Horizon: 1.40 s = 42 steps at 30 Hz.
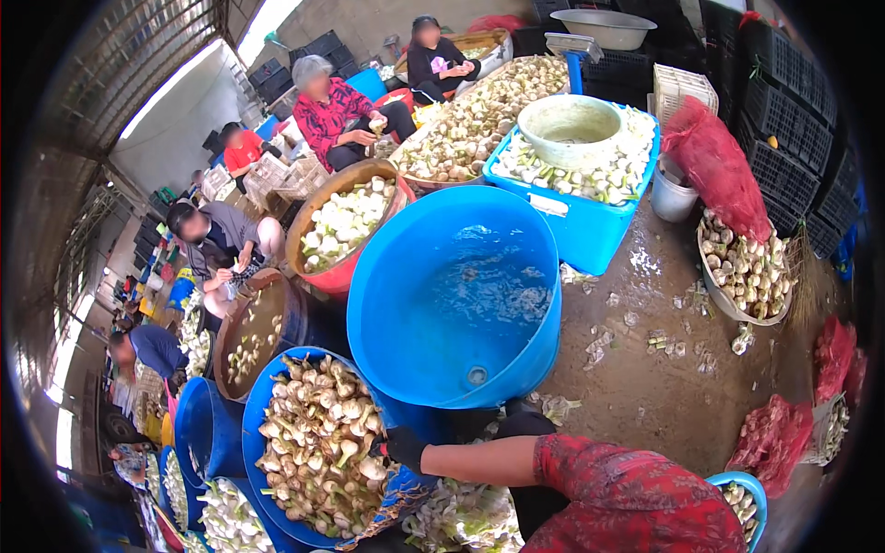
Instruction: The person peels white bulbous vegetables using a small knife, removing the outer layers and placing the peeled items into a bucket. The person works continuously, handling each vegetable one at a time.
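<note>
My right hand, in a dark glove, reaches over the near rim of a blue tub. Its fingertips are at the heap of garlic bulbs inside, many still in brownish skins with stalk stubs. Whether the fingers grip a bulb or the rim is hard to see. My left hand is out of view. Just beyond the glove stands a large blue tub of water, with ripples and a round fitting low on its wall. Pale garlic peelings lie in a pile below my forearm.
Several seated people surround the tubs, one in a red patterned top. A basin sits on peeled garlic in a blue crate. Red mesh sacks, black crates and a bowl of bulbs stand right. Scraps litter the wet floor.
</note>
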Available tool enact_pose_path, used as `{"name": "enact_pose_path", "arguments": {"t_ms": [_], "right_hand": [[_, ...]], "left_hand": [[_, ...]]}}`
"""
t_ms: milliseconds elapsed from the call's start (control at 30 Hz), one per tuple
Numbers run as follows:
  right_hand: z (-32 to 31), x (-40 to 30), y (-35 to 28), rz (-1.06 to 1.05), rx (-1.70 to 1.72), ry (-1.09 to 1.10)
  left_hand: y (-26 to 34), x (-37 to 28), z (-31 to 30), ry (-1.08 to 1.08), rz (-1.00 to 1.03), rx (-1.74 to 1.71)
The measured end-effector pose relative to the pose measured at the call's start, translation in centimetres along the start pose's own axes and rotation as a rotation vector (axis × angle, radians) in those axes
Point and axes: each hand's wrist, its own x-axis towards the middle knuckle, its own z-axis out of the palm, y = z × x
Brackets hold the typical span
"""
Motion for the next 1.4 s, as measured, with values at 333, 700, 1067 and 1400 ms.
{"name": "enact_pose_path", "arguments": {"t_ms": [333,700,1067,1400], "right_hand": [[0.2,0.8,0.8,0.021,0.001,0.012],[0.4,0.4,1.0,0.005,0.149,-0.047],[-0.8,1.9,3.4,-0.029,0.142,-0.039],[-0.1,2.0,3.4,-0.006,0.146,-0.033]], "left_hand": [[13.2,2.2,-11.3,0.512,0.184,-0.408],[20.2,-0.2,-5.5,0.247,0.500,-0.467],[21.4,-0.7,-3.6,0.191,0.550,-0.494],[21.4,-1.1,-3.6,0.168,0.579,-0.496]]}}
